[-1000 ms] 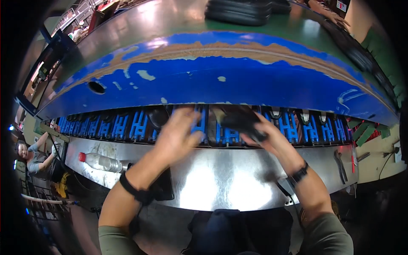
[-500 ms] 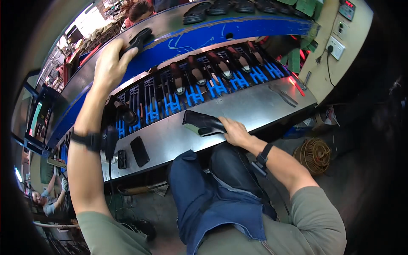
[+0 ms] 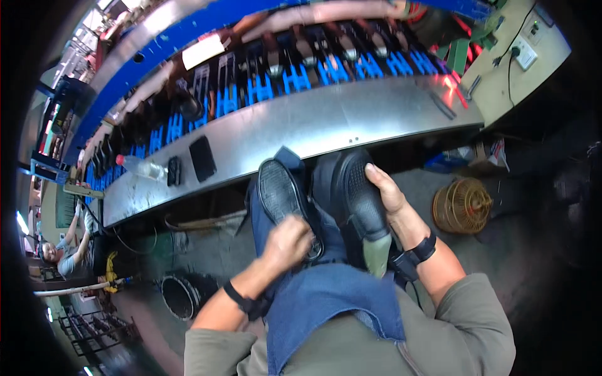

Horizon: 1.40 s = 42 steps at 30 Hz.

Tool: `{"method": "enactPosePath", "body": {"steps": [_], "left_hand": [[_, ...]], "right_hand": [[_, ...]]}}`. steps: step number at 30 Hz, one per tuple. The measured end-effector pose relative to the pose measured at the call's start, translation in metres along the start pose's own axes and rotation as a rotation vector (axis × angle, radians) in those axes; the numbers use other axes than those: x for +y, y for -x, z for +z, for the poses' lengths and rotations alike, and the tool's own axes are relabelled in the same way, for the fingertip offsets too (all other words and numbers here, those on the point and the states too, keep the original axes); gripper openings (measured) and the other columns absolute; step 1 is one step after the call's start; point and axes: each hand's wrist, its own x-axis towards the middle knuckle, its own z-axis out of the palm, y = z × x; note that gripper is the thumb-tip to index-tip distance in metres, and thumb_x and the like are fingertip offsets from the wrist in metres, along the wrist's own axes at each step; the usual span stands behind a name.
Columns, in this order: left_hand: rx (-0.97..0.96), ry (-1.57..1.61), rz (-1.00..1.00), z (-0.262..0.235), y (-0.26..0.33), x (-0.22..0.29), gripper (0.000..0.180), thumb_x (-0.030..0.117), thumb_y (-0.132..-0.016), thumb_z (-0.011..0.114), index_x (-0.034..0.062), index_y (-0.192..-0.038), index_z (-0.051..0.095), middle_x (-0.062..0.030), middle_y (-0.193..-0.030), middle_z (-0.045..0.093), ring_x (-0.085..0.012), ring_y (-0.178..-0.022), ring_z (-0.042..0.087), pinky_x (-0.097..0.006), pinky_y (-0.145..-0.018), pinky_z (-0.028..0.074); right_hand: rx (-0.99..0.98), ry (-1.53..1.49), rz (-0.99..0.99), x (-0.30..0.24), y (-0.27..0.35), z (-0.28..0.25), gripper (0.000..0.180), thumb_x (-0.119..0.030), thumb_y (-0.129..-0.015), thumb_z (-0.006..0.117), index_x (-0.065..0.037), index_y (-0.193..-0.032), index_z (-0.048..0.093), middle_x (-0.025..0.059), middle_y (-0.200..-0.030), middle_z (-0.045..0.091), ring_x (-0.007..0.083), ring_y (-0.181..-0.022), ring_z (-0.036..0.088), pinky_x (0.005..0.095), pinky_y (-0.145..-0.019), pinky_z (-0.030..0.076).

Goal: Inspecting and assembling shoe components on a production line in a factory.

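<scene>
A black shoe sole (image 3: 279, 188) lies along my left thigh, its flat, patterned face up. My left hand (image 3: 288, 242), a little smeared by motion, is curled closed over its heel end. Resting on my right thigh is a black shoe upper (image 3: 362, 195) with a dotted surface, stretched on a pale green shoe last (image 3: 377, 254) that shows at the heel. My right hand (image 3: 390, 195) grips it from the right side, the thumb on top near the toe and the other fingers mostly hidden underneath.
In front runs a metal bench (image 3: 269, 128) bearing a black phone (image 3: 202, 158), a plastic bottle (image 3: 145, 168) and pliers (image 3: 443, 106). Behind it, shoes sit on blue racks (image 3: 260, 89). A wicker basket (image 3: 462, 205) stands on the floor at right. Another person (image 3: 59, 254) is far left.
My left hand has come down from the upper shelf to my lap with the sole. My right hand has drawn the shoe upper on its last back from the bench onto my thigh.
</scene>
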Motion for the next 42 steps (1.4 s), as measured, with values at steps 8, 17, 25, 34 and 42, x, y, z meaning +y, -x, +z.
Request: {"method": "enactPosePath", "body": {"steps": [8, 17, 25, 34, 42], "left_hand": [[0.081, -0.287, -0.221, -0.034, -0.107, -0.156, 0.049, 0.018, -0.088, 0.071, -0.0037, -0.129, 0.055, -0.0269, -0.125, 0.062, -0.035, -0.119, 0.061, -0.043, -0.104, 0.046], [0.292, 1.183, -0.503, -0.083, -0.059, -0.088, 0.036, 0.02, -0.092, 0.059, -0.0024, -0.12, 0.059, -0.0151, -0.118, 0.066, -0.0233, -0.108, 0.064, -0.037, -0.098, 0.051], [0.163, 1.76, -0.306, -0.106, -0.039, -0.051, 0.073, 0.045, -0.096, 0.058, -0.0058, -0.145, 0.044, -0.0323, -0.146, 0.046, -0.0446, -0.139, 0.044, -0.053, -0.114, 0.041], [0.292, 1.397, -0.555, -0.124, -0.023, -0.02, 0.07, 0.051, -0.107, 0.027, -0.008, -0.135, 0.053, -0.0228, -0.126, 0.065, -0.0394, -0.125, 0.058, -0.049, -0.109, 0.047], [0.378, 1.496, -0.502, -0.123, -0.027, 0.005, 0.069, 0.051, -0.108, 0.026, -0.0064, -0.127, 0.059, -0.0249, -0.12, 0.067, -0.0414, -0.121, 0.06, -0.053, -0.106, 0.048]], "right_hand": [[0.085, -0.424, 0.31, 0.054, 0.012, -0.025, 0.056, -0.045, -0.107, 0.041, 0.001, -0.136, 0.055, 0.0143, -0.132, 0.064, 0.024, -0.115, 0.064, 0.0403, -0.101, 0.051], [0.253, -0.371, 0.212, 0.033, 0.002, -0.011, 0.064, -0.056, -0.103, 0.043, -0.003, -0.134, 0.057, 0.0173, -0.123, 0.068, 0.0314, -0.106, 0.068, 0.0454, -0.095, 0.056], [0.316, -0.529, 0.103, 0.031, -0.063, 0.019, 0.054, -0.052, -0.099, 0.055, -0.006, -0.127, 0.063, 0.0138, -0.121, 0.069, 0.0303, -0.103, 0.068, 0.0475, -0.092, 0.055], [-0.122, -0.406, 0.292, 0.066, -0.003, 0.029, 0.101, -0.081, -0.093, 0.025, 0.003, -0.145, 0.044, 0.0311, -0.126, 0.061, 0.046, -0.107, 0.065, 0.054, -0.094, 0.054], [-0.277, 0.139, 0.371, 0.01, -0.01, 0.096, 0.09, -0.069, -0.098, 0.043, 0.006, -0.147, 0.04, 0.0219, -0.137, 0.058, 0.028, -0.121, 0.061, 0.0412, -0.105, 0.049]]}}
